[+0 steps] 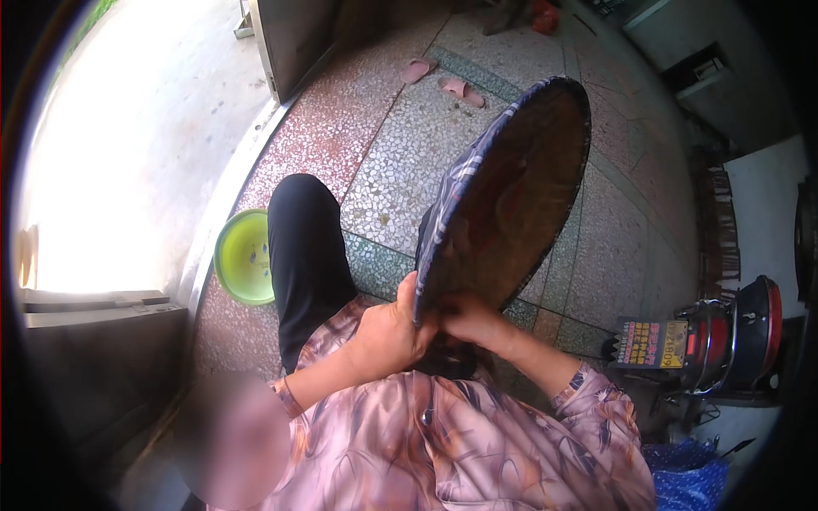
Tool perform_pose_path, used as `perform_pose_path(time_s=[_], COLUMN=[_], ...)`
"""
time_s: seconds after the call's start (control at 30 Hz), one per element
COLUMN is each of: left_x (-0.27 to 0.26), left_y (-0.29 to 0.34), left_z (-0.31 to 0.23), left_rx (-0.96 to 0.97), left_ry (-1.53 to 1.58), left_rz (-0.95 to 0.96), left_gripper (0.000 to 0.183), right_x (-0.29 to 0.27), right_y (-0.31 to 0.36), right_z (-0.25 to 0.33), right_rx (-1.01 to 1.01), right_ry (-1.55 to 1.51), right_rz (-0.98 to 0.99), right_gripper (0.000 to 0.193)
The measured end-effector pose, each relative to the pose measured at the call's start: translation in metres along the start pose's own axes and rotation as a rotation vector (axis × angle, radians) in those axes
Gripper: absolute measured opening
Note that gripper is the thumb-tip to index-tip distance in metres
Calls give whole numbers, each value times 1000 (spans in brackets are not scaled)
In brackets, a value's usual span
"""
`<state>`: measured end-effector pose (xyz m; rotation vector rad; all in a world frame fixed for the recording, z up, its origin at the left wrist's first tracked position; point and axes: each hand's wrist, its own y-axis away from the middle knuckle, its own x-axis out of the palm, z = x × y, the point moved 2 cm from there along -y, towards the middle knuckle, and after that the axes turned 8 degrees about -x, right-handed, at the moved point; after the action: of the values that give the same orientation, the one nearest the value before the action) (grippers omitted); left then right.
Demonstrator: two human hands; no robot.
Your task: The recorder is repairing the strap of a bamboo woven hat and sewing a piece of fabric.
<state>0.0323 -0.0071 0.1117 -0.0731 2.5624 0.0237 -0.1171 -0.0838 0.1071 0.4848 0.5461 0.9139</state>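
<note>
A large round brown disc stands tilted on edge before my lap, its back wrapped in blue-and-white plaid cloth with a dark rim. I cannot tell its exact kind. My left hand is closed round its lower edge, the thumb pointing up along the plaid side. My right hand reaches to the shadowed bottom of the brown face, next to the left hand. Its fingers are bent, dark and partly hidden, so whether they pinch anything does not show.
A light-green basin sits on the floor beside my left knee. Two pink slippers lie farther off on the speckled floor. An open doorway is at left, edged by a dark door. At right stands a motorbike; blue dotted cloth lies below it.
</note>
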Motion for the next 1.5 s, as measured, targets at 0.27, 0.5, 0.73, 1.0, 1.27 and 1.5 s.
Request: perform_pose_path(time_s=[0.27, 0.5, 0.73, 1.0, 1.27, 1.5], left_x=[-16, -32, -28, -1, 13, 10], left_y=[-18, -19, -2, 18, 15, 17], left_z=[31, 52, 95, 98, 102, 114], left_rx=[-131, -483, -686, -820, -978, -940], left_ry=[300, 750, 930, 1164, 1099, 1130], left_rz=[33, 203, 250, 123, 7, 73], left_gripper=[37, 12, 19, 30, 25, 19], right_x=[6, 15, 13, 28, 32, 4], right_y=[-15, -41, -75, -114, -131, -129], right_z=[-4, 18, 22, 2, -22, -19], right_rx=[-221, -374, -8, -254, -280, -242], right_ry=[-235, 10, -756, -1048, -1172, -720], right_rz=[3, -16, 16, 254, 288, 329], right_gripper=[11, 11, 15, 11, 9, 10])
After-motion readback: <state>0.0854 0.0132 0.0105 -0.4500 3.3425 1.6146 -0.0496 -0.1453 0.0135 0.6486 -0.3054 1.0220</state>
